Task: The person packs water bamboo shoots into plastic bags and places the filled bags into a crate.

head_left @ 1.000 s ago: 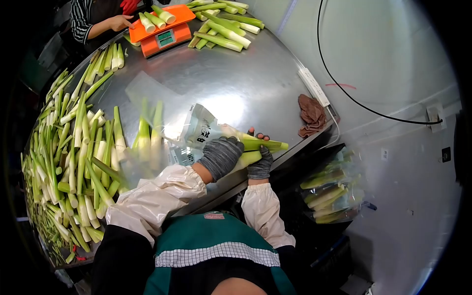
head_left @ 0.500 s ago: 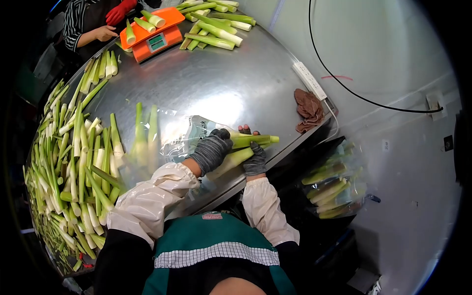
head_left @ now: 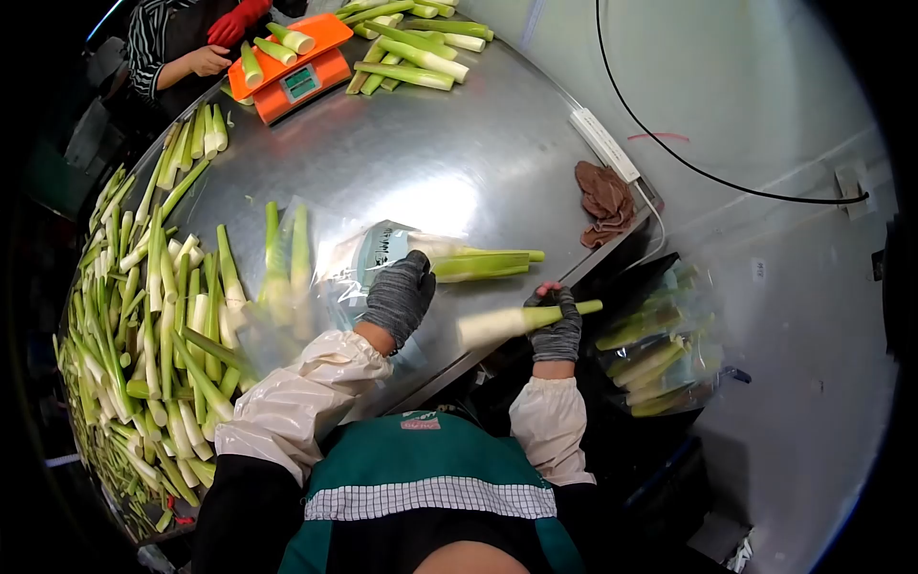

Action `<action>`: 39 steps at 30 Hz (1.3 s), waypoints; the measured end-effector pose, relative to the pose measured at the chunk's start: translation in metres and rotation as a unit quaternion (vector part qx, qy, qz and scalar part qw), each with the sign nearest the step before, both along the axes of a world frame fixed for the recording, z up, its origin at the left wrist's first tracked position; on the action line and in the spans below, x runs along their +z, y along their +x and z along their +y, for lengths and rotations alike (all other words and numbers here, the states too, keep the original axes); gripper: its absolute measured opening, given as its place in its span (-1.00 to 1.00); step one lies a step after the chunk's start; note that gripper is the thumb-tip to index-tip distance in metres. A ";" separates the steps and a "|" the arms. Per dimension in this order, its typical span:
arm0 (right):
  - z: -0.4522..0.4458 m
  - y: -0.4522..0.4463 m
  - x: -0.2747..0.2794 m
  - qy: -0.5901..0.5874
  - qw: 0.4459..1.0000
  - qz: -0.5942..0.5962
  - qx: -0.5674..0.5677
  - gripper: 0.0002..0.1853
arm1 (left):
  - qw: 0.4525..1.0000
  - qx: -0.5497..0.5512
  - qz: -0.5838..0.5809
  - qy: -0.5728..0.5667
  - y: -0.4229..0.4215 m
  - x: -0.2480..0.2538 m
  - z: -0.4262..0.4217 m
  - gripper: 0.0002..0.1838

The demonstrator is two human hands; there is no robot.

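On the left of the shiny steel table point(head_left: 382, 139) lies a heap of green-and-white stalks point(head_left: 158, 316). Rightward, a clear plastic bag with a pale blue printed band point(head_left: 376, 251) lies around part of some green-tipped stalks point(head_left: 488, 264). Your grey-gloved left hand point(head_left: 397, 298) touches it; whether that grip pinches the film, I cannot tell. By the near edge, a thick white stalk with a green tip point(head_left: 492, 329) is clamped in your grey-gloved right hand point(head_left: 555, 330).

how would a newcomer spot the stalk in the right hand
Find the metal table, then the grey-gloved right hand by its near edge. The stalk there points its thick white end left; unlike the stalks by the left hand, it is held singly.
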State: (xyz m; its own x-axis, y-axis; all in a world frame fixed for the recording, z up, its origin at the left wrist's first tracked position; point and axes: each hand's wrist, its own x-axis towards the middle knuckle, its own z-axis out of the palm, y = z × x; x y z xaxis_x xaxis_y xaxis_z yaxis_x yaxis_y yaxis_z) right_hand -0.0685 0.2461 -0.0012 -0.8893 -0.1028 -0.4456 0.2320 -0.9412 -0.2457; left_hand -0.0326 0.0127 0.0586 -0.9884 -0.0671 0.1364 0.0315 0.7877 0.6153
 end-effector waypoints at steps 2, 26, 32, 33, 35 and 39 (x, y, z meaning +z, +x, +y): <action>-0.006 0.000 0.001 -0.024 0.995 -0.016 -0.097 -0.88 | 0.999 0.032 -0.009 0.016 0.008 0.001 0.009 -0.90; -0.090 0.052 0.000 -0.007 0.982 -0.092 0.167 -0.79 | 0.993 0.002 0.106 -0.059 0.057 -0.015 -0.007 -0.92; -0.081 0.045 -0.014 0.105 0.993 -0.025 0.051 -0.76 | 0.992 0.014 0.103 -0.074 0.052 -0.003 -0.006 -0.88; -0.080 0.045 -0.012 0.108 0.993 -0.027 0.048 -0.76 | 0.992 0.011 0.102 -0.071 0.051 -0.003 -0.004 -0.88; -0.078 0.045 -0.005 0.208 0.977 -0.041 0.014 -0.75 | 0.991 0.019 0.103 -0.079 0.049 -0.002 0.001 -0.88; -0.071 0.032 -0.011 0.252 0.966 -0.007 -0.050 -0.71 | 0.994 -0.052 0.031 -0.092 0.043 0.007 0.003 -0.82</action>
